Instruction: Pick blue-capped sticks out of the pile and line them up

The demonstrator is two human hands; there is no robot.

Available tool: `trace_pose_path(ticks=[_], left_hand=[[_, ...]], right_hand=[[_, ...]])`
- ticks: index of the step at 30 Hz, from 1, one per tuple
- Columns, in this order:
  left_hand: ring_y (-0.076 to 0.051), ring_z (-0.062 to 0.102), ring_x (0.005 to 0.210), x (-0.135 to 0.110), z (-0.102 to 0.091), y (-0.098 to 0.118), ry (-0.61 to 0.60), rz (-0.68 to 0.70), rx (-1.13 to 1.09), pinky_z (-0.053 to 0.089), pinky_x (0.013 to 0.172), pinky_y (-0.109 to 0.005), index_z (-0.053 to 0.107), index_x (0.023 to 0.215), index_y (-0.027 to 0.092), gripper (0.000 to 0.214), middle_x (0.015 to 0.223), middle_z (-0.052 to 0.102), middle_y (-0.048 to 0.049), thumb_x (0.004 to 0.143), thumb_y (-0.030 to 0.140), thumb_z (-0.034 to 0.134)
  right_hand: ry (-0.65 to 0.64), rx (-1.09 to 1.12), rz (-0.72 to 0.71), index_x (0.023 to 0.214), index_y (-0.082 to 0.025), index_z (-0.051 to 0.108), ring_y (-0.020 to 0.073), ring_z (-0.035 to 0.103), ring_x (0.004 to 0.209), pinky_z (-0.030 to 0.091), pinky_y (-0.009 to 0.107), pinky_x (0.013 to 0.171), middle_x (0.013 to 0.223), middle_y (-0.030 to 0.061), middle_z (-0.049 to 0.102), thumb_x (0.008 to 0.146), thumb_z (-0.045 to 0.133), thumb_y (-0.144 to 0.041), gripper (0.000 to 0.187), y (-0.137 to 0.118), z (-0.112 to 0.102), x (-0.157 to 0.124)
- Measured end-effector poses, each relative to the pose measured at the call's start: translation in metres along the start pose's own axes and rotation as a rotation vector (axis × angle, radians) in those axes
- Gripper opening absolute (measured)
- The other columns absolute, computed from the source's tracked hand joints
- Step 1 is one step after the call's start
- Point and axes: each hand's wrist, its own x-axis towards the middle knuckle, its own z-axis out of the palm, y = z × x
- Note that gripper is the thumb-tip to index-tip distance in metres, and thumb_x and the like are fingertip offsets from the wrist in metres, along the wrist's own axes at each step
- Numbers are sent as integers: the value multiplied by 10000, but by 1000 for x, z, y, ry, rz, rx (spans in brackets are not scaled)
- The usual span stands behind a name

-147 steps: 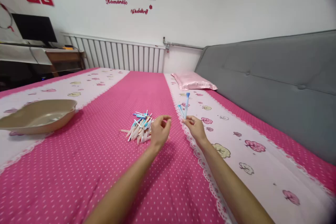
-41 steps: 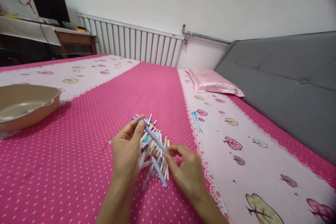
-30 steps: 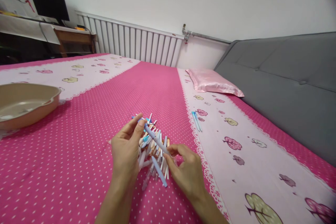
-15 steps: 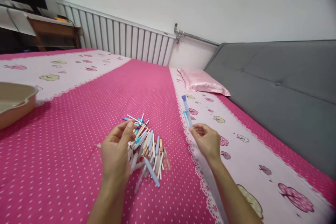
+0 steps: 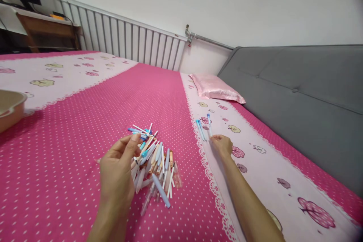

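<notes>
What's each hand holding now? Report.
Left hand: curled above heap of pastel plastic pens; cannot be told.
Right hand: closed on a slim pale-blue plastic pen.

We look through one head-worn camera, facing forward and down across the bed (image 5: 85, 128). Our left hand (image 5: 117, 170) and right hand (image 5: 222, 145) sit close below.

**Open bed, clutter at centre**

The bed (image 5: 85, 128) lies bare across the left and middle of the frame. A pile of pens (image 5: 154, 162) blocks the lower centre, with loose pens (image 5: 200, 128) just right of it. A pillow (image 5: 215, 89) and a grey padded panel (image 5: 297, 90) close off the right.
</notes>
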Motion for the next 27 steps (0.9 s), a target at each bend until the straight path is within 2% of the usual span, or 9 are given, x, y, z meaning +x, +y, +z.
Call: trace_pose_path(ticks=[8,17,27], left_hand=[[-60,498,494,-1,0,1,5,-12,10,446,484,-163,662,686,153,229,590,565,36,547,294,777],[-62,477,495,2,-2,-1,25,-21,20,399,428,-152,664,692,152,281,598,558,32,512,324,796],[-70,474,490,3,-4,-2,27,-24,37,393,428,-173,661,702,159,264,601,559,29,533,322,782]], right_hand=[[-57,-53,67,808,-228,740,246,654,788,439,269,581,834,76,728,622,608,-390,280,6,16,6],[-90,-81,74,795,-234,748,252,646,790,439,280,592,835,75,723,614,611,-404,284,8,20,14],[-105,-104,78,760,-234,750,255,648,778,440,282,587,822,85,719,604,619,-397,261,7,22,17]])
